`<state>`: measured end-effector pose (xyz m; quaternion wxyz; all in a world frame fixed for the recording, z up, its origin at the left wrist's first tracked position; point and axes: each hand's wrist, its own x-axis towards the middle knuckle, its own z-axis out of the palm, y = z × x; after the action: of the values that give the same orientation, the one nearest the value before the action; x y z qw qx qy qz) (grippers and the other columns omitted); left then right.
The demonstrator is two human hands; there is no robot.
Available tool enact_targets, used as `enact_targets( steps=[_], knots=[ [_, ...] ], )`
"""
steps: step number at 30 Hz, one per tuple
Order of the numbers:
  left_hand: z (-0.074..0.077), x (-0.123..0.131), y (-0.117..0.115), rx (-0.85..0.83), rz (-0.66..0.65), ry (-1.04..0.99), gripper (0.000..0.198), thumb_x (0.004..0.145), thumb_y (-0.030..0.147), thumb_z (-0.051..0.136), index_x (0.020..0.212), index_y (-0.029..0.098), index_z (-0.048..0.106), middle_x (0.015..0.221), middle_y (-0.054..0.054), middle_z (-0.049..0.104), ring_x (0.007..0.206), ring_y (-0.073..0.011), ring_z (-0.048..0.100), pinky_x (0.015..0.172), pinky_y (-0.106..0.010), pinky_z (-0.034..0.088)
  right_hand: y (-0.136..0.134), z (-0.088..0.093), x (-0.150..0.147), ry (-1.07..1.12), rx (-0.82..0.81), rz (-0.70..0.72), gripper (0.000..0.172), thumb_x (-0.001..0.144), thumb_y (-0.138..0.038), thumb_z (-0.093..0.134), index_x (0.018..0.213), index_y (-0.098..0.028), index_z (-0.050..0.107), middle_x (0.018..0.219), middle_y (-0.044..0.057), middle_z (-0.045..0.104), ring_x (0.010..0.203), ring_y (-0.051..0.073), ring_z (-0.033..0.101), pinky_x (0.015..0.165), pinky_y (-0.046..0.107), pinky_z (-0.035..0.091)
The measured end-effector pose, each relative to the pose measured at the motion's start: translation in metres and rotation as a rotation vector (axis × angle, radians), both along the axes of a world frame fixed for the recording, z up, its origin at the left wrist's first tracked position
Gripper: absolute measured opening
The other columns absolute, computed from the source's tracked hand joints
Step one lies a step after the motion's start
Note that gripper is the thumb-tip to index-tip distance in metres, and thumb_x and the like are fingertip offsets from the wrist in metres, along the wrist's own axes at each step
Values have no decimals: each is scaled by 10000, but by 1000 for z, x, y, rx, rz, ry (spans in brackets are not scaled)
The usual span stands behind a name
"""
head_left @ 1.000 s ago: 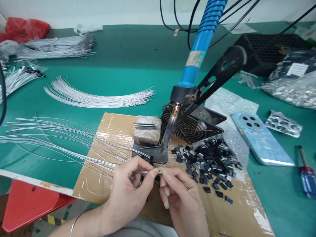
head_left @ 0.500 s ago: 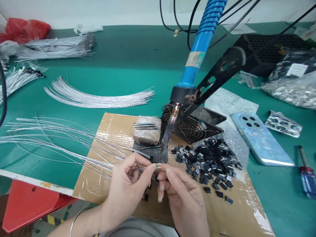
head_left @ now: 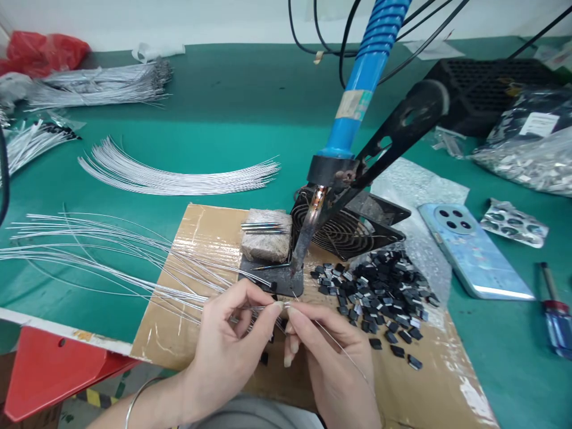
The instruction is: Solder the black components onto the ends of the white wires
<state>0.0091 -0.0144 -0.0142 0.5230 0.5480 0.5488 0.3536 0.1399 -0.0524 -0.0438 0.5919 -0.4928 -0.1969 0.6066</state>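
Observation:
My left hand (head_left: 241,339) pinches the end of a thin white wire (head_left: 257,308) between thumb and index finger. Fingertip to fingertip with it, my right hand (head_left: 333,351) is closed too, on a thin silvery wire, likely solder (head_left: 342,348), that runs back across its palm. A tiny piece between the two sets of fingertips is too small to make out. Just above them points the dark tip of a soldering iron (head_left: 308,235) with a blue handle (head_left: 351,113), fixed in a black stand (head_left: 397,134). Loose white wires (head_left: 179,292) fan out leftward past my left hand.
Small black parts (head_left: 379,286) lie heaped on the cardboard (head_left: 174,333), right of my hands. A fan (head_left: 353,229) and a block with metal tips (head_left: 267,238) stand behind. A phone (head_left: 476,250) and screwdriver (head_left: 554,316) lie right; a wire bundle (head_left: 179,179) lies behind left.
Both hands have dropped very slightly, and my fingertips sit a little lower below the iron tip. More of the thin silvery wire shows above my right hand.

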Motion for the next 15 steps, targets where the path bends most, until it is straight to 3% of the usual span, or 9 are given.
enact_targets(
  steps=[7, 15],
  knots=[
    [-1, 0, -2, 14, -14, 51, 184, 922, 271, 587, 759, 186, 592, 568, 63, 420, 490, -97, 307, 447, -235, 254, -1, -7, 4, 11, 43, 51, 82, 846, -324, 802, 857, -248, 830, 633, -15, 703, 464, 68, 608, 460, 146, 530],
    [-3, -4, -3, 99, -47, 96, 158, 928, 221, 599, 773, 190, 608, 629, 56, 447, 506, -87, 310, 448, -221, 252, 2, -1, 10, 57, 13, 114, 132, 836, -351, 803, 810, -223, 821, 598, -22, 643, 456, 69, 578, 429, 150, 504]
  ],
)
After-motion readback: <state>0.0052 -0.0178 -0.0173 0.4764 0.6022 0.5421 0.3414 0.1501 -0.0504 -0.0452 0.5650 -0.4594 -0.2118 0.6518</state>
